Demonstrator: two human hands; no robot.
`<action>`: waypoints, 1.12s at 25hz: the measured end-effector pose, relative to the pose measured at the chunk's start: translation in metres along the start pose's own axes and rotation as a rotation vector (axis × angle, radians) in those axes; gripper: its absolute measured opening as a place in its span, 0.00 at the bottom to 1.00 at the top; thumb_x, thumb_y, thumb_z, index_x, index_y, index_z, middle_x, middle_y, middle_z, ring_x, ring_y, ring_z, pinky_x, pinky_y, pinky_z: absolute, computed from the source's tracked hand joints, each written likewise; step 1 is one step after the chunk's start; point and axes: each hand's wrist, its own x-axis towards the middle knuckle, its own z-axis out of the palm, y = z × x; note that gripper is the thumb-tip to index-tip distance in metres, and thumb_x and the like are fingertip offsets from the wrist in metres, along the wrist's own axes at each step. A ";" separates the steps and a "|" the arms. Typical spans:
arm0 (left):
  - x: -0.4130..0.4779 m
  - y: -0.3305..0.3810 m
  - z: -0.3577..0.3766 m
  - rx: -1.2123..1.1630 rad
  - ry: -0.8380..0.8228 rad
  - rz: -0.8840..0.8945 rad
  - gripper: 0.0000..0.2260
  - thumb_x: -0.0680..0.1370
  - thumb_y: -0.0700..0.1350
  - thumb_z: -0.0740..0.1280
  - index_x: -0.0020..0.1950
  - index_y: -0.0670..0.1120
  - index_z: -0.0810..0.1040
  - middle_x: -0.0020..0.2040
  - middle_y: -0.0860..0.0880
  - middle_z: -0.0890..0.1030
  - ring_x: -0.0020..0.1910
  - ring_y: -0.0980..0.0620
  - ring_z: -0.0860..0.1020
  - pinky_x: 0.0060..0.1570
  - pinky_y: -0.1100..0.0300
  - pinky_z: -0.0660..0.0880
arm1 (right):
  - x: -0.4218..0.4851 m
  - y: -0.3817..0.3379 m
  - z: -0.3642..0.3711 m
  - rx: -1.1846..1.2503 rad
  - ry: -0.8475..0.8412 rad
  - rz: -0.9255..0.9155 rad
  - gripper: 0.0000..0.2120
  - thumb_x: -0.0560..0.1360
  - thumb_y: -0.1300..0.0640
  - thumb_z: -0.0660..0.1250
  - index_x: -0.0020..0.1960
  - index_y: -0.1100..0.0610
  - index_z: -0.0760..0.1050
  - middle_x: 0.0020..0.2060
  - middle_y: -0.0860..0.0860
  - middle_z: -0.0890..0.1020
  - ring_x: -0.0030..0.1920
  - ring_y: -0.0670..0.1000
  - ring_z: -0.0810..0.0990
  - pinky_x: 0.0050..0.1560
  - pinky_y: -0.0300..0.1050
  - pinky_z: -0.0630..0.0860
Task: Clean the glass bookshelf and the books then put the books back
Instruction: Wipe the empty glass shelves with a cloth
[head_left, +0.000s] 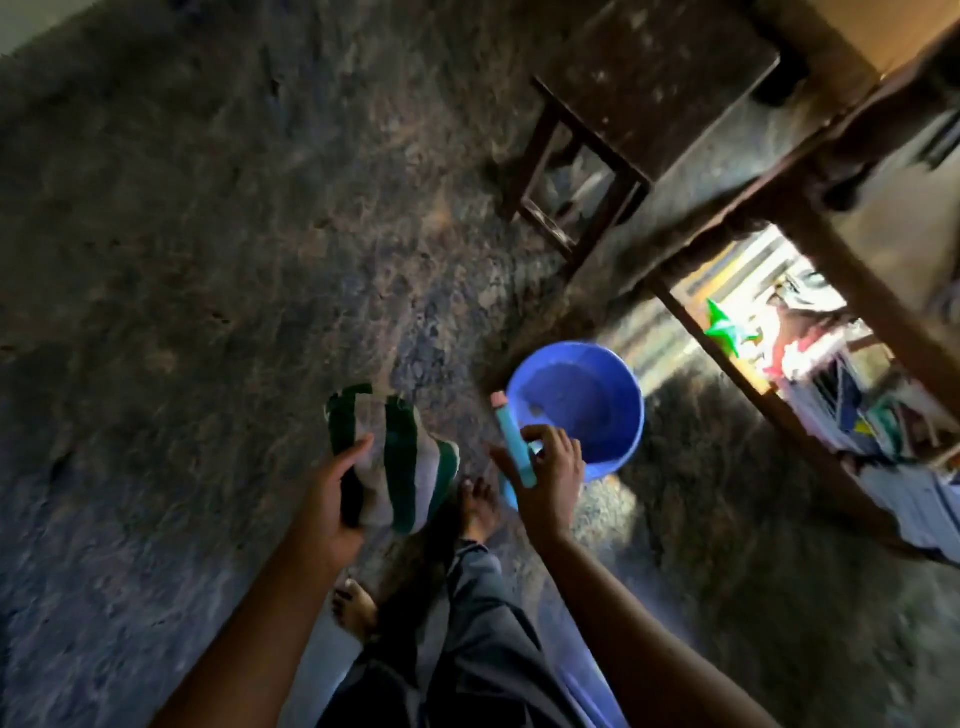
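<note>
Left hand (332, 499) up, fingers curled round a green-and-white striped cloth (400, 462), which bunches out beyond the knuckles. Right hand (545, 483) level with it, fingers wrapped on a slim pale-blue bottle (511, 436), its pink cap pointing away from the palm. Just past the right fingers sits a blue bucket (587, 405) on the floor (208, 260); the blur hides what it holds. Well off to the right of those fingers stands the bookshelf (810, 244), dark-framed, with books (852, 410) jumbled inside its lit compartment. Far beyond the fingertips, a wooden stool (587, 171). Bare feet (478, 504) below both hands.
</note>
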 end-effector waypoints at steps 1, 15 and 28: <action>0.013 -0.006 0.010 0.036 0.007 -0.017 0.17 0.78 0.44 0.60 0.66 0.44 0.74 0.59 0.41 0.79 0.54 0.44 0.78 0.51 0.51 0.74 | 0.012 0.021 0.003 0.042 0.032 0.110 0.14 0.64 0.48 0.75 0.41 0.56 0.76 0.37 0.50 0.78 0.39 0.49 0.72 0.38 0.42 0.63; 0.153 -0.089 0.084 0.285 0.111 -0.099 0.16 0.77 0.35 0.61 0.64 0.43 0.74 0.54 0.43 0.80 0.51 0.45 0.79 0.45 0.54 0.75 | 0.070 0.189 0.063 0.094 -0.180 0.309 0.18 0.70 0.64 0.70 0.60 0.59 0.78 0.55 0.56 0.82 0.54 0.54 0.79 0.51 0.37 0.68; 0.230 -0.085 -0.016 0.153 0.240 -0.082 0.19 0.77 0.36 0.60 0.68 0.45 0.71 0.52 0.45 0.80 0.39 0.49 0.82 0.33 0.56 0.79 | 0.115 0.189 0.232 -0.088 -0.515 0.334 0.17 0.74 0.63 0.62 0.63 0.58 0.75 0.61 0.58 0.77 0.62 0.59 0.73 0.61 0.48 0.69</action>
